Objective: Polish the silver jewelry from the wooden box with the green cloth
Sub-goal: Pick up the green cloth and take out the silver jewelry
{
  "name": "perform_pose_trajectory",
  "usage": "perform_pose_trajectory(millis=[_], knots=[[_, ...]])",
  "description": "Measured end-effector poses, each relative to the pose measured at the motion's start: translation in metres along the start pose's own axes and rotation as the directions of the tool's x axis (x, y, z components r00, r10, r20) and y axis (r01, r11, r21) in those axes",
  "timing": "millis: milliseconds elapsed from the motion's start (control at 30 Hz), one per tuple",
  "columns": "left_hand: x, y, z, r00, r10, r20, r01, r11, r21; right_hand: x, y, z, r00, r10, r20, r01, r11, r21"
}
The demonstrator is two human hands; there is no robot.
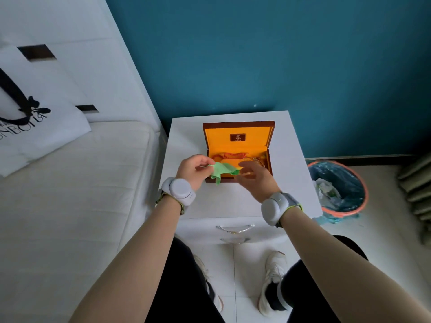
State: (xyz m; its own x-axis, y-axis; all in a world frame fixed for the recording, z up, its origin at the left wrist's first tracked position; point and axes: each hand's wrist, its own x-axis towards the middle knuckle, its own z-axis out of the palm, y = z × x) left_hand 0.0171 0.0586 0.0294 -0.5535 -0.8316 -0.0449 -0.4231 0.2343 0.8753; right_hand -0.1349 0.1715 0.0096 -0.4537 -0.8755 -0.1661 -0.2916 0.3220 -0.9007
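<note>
Holding the green cloth [221, 170] up over the front edge of the wooden box [238, 152], I judge we are at the start of the polishing step: cloth in hand, piece about to be wrapped. The box stands open near the back of the white tabletop [296, 183], its lid leaning toward the wall, its orange lining showing reddish beads and a thin bangle along the back of the tray.

My left hand [193, 170] pinches one corner of the cloth between thumb and fingertips, the rest hanging loose toward the box front. My right hand [255, 177] is blurred; its fingers are half curled beside the cloth's other end, and something thin and pale shows at the fingertips (possibly a piece of silver jewelry, though I cannot tell for sure). Whether that hand actually grips it or the cloth, I cannot tell.

The next move, as I read it, calls for folding the cloth round the piece and rubbing along it with a firm pinch, keeping both over the tabletop so nothing drops toward the bin [340, 187] by the right edge.
</note>
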Motion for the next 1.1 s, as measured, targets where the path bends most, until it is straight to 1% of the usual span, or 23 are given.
perform_pose_trajectory(millis=[67, 133, 167, 233, 333, 500, 567, 633, 733, 833, 1000, 1067, 1100], knots=[[-0.01, 0.004, 0.007, 1.0, 0.003, 0.031, -0.002, 0.999, -0.042, -0.007, -0.001, 0.003, 0.999, 0.043, 0.014, -0.044, 0.996, 0.08], [-0.018, 0.006, 0.012, 0.997, 0.002, 0.073, 0.003, 0.997, -0.074, -0.013, -0.001, 0.002, 0.997, 0.079, -0.001, -0.077, 0.976, 0.202], [-0.021, 0.007, 0.015, 0.995, -0.003, 0.098, 0.011, 0.997, -0.081, -0.016, 0.0, 0.001, 0.997, 0.083, -0.007, -0.079, 0.964, 0.253], [-0.026, 0.006, 0.02, 0.992, -0.022, 0.128, 0.032, 0.997, -0.074, -0.022, 0.003, -0.001, 0.997, 0.073, -0.004, -0.069, 0.951, 0.3], [-0.03, 0.008, 0.026, 0.986, -0.044, 0.158, 0.057, 0.995, -0.078, -0.029, 0.007, -0.006, 0.998, 0.07, -0.006, -0.065, 0.953, 0.295], [-0.037, 0.012, 0.034, 0.967, 0.005, 0.255, -0.005, 1.0, -0.003, -0.034, 0.011, -0.01, 0.996, 0.064, -0.058, -0.051, 0.976, 0.211], [-0.037, 0.011, 0.037, 0.966, 0.001, 0.259, -0.002, 1.0, 0.003, -0.034, 0.012, -0.011, 0.996, 0.063, -0.067, -0.048, 0.978, 0.204], [-0.038, 0.01, 0.037, 0.967, -0.031, 0.255, 0.031, 1.0, 0.004, -0.034, 0.013, -0.013, 0.995, 0.07, -0.065, -0.055, 0.977, 0.206], [-0.039, 0.008, 0.038, 0.956, -0.078, 0.284, 0.099, 0.993, -0.058, -0.035, 0.011, -0.014, 0.995, 0.077, -0.069, -0.059, 0.968, 0.244], [-0.04, 0.008, 0.039, 0.949, -0.118, 0.293, 0.174, 0.969, -0.173, -0.039, 0.009, -0.015, 0.995, 0.081, -0.059, -0.058, 0.948, 0.314], [-0.04, 0.012, 0.044, 0.937, -0.101, 0.336, 0.205, 0.934, -0.292, -0.041, 0.007, -0.013, 0.993, 0.114, -0.011, -0.105, 0.944, 0.313], [-0.04, 0.012, 0.045, 0.935, -0.091, 0.343, 0.195, 0.938, -0.285, -0.041, 0.008, -0.013, 0.993, 0.118, 0.013, -0.116, 0.944, 0.31], [-0.04, 0.012, 0.045, 0.94, -0.083, 0.33, 0.173, 0.952, -0.253, -0.041, 0.009, -0.014, 0.993, 0.116, 0.02, -0.117, 0.946, 0.303]])
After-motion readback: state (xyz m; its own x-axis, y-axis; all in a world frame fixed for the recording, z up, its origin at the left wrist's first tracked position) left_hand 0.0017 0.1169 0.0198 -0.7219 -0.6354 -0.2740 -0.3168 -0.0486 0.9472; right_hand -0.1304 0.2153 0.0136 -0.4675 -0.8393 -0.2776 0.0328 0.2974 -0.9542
